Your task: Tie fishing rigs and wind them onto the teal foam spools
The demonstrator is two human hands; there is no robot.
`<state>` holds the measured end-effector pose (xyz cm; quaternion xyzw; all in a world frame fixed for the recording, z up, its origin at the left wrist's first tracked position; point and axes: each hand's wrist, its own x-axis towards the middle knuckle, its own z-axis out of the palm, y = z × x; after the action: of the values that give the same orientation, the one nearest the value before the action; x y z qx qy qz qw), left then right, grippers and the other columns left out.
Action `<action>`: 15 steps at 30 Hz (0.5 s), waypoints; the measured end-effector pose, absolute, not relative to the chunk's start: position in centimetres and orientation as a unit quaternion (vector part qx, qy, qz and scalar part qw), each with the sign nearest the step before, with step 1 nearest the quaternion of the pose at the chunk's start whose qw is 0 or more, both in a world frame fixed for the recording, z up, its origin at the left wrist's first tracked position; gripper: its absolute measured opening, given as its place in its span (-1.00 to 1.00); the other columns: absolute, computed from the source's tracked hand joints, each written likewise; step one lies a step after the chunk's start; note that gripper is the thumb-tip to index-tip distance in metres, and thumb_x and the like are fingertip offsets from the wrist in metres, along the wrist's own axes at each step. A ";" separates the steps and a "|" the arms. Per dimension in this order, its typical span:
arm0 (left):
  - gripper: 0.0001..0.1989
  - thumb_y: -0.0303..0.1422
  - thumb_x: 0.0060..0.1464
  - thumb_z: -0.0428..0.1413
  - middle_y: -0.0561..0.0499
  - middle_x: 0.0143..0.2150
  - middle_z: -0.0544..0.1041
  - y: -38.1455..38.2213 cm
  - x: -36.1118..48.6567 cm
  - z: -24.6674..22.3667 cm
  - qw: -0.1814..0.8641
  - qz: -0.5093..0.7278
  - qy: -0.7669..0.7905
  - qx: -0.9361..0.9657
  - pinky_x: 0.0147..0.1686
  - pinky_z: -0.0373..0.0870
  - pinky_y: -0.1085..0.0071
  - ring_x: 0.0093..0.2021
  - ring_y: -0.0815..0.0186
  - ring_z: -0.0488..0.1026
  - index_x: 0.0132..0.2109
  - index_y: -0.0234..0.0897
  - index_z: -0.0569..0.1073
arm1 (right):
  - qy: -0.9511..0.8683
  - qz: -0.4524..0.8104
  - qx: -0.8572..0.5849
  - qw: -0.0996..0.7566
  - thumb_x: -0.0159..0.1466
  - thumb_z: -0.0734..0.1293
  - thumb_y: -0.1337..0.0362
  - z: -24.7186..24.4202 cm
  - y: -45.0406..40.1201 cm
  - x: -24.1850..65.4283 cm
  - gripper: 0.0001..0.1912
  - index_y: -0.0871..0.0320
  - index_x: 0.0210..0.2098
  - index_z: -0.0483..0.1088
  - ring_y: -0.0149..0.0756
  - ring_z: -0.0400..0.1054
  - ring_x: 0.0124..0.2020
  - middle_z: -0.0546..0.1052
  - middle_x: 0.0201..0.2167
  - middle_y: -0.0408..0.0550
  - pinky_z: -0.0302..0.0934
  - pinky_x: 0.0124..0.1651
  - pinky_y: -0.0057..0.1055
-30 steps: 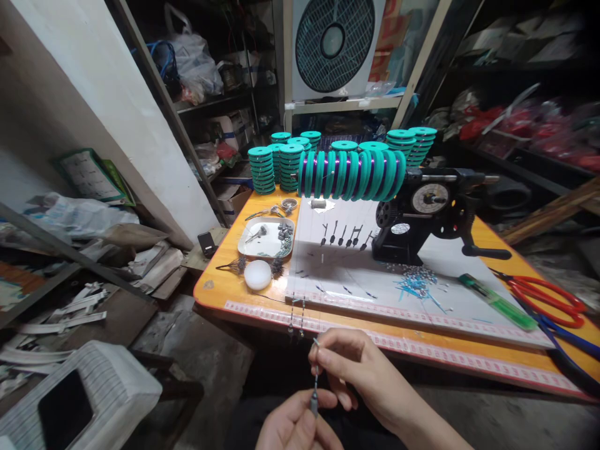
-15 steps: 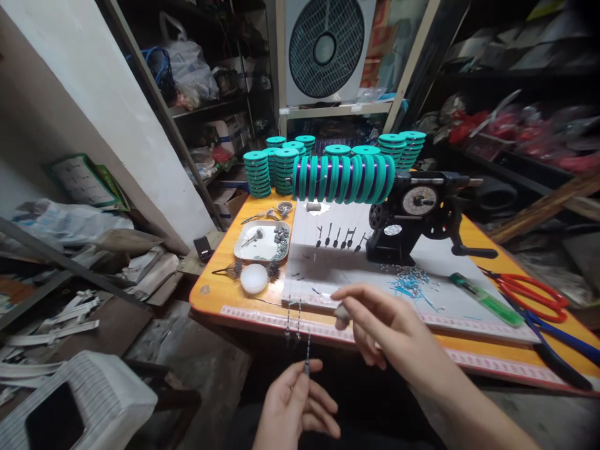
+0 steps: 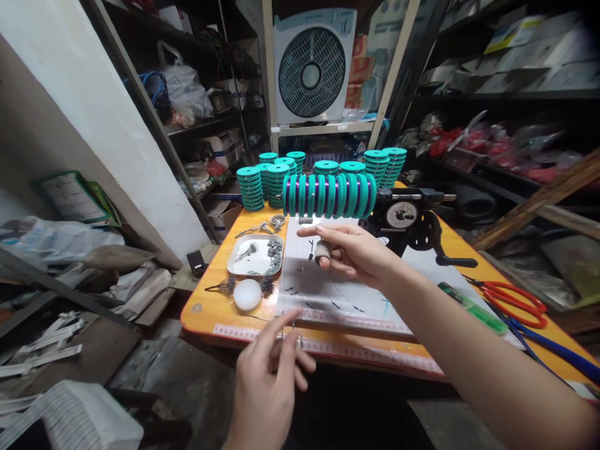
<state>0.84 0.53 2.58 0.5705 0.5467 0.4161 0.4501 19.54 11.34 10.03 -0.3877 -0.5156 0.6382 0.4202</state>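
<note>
My left hand (image 3: 267, 372) is in front of the table's near edge, index finger stretched and thumb apart from it. Beside its fingertips, thin dark lines with small fittings (image 3: 302, 343) hang over the edge; no grip on them shows. Over the white board (image 3: 295, 281), my right hand (image 3: 349, 253) has its index finger extended and other fingers bent. A greyish wrap (image 3: 322, 250) is around one of its digits. Just beyond is a row of teal spools (image 3: 330, 197) on the shaft of a black hand-cranked winder (image 3: 403, 215). Any fine thread at the fingers is too thin to make out.
On the left, a white tray (image 3: 232, 265) holds small grey parts, near a round white lid-like piece (image 3: 247, 295). Stacked teal spools (image 3: 250, 187) stand behind. To the right lie a green cutter (image 3: 473, 307), red-handled scissors (image 3: 513, 303) and blue-handled pliers (image 3: 557, 350).
My right hand has risen away from the table's edge toward the spools. My left hand has moved up and left; its fingers have parted from the small grey piece they pinched. The view has shifted.
</note>
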 end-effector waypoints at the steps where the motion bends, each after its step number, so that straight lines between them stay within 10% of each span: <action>1: -0.51 -0.15 0.19 -0.02 0.02 -0.49 0.50 1.7 1.5 3.8 0.456 0.428 0.528 0.574 -0.48 0.39 0.52 -0.60 0.43 0.38 0.19 -0.26 0.27 | -0.509 0.648 -0.384 0.416 0.26 0.27 0.16 10.3 11.4 19.5 -0.60 0.29 0.01 0.36 -0.61 0.03 -0.79 0.32 -0.70 -0.16 -0.23 -0.76 -0.71; 6: -0.57 -0.13 0.15 0.02 -0.03 -0.35 0.51 6.4 4.3 6.0 0.469 0.468 0.482 0.573 -0.63 0.24 0.54 -0.65 0.48 0.29 0.07 -0.29 0.36 | -0.505 0.664 -0.360 0.417 0.27 0.26 0.16 11.2 11.1 19.7 -0.63 0.32 -0.05 0.36 -0.65 -0.03 -0.83 0.42 -0.62 -0.09 -0.24 -0.77 -0.70; 15: -0.70 -0.21 0.16 0.05 -0.03 -0.40 0.51 6.1 4.1 6.5 0.531 0.465 0.405 0.581 -0.23 0.31 0.53 -0.32 0.39 0.42 -0.34 -0.39 0.47 | -0.448 0.751 -0.310 0.374 0.33 0.17 0.11 10.5 11.1 19.1 -0.68 0.22 -0.44 0.16 -0.51 0.19 -0.78 0.39 -0.63 -0.10 -0.01 -0.77 -0.65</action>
<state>4.15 6.14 6.52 0.5810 0.4051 0.4648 0.5313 19.11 11.13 10.45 -0.3101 -0.4475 0.7508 0.3740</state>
